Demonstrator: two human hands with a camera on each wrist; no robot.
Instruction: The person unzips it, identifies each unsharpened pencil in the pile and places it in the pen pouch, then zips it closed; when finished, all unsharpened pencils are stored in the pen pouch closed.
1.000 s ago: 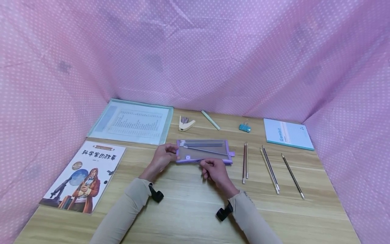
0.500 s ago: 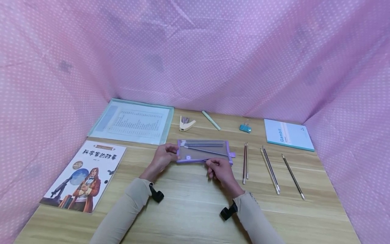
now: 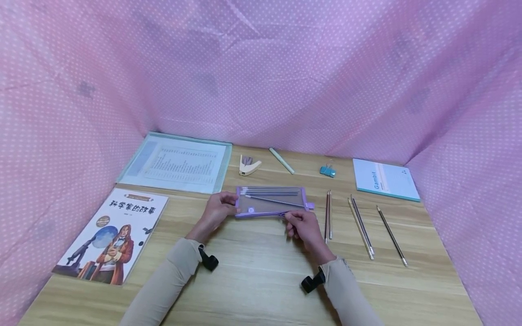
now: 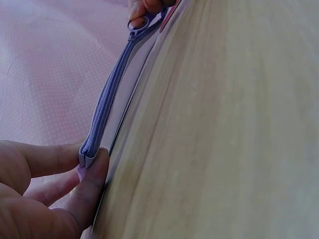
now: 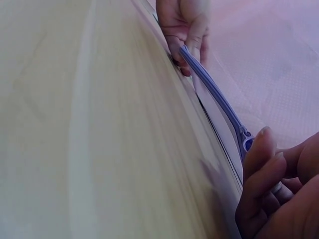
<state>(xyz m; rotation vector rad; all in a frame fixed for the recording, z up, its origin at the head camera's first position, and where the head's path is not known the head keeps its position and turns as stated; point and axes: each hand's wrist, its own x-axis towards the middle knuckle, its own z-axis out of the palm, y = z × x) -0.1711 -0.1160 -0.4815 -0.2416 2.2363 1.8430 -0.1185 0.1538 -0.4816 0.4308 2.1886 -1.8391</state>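
A see-through pencil case (image 3: 263,208) with purple edging lies in the middle of the table, several striped pencils (image 3: 271,191) inside it, one slanting. My left hand (image 3: 218,213) pinches the case's left end between thumb and fingers. Along the near edge runs a purple zipper (image 4: 107,99), closed from the left end up to its slider (image 5: 244,137). Near the right end of that edge, my right hand (image 3: 303,226) holds the ring-shaped zipper pull (image 4: 139,27) with curled fingers. In the right wrist view those fingers partly cover the ring.
Several loose pencils (image 3: 360,226) lie on the right. Behind the case are a cream stapler-like tool (image 3: 248,166), a pale green pen (image 3: 281,160) and a teal binder clip (image 3: 327,171). A notebook (image 3: 385,179) is back right; a document folder (image 3: 179,163) and book (image 3: 116,235) are left.
My right hand has moved rightward along the case's near edge, taking the zipper pull with it. The left hand keeps its grip on the left end, and the case stays in place.
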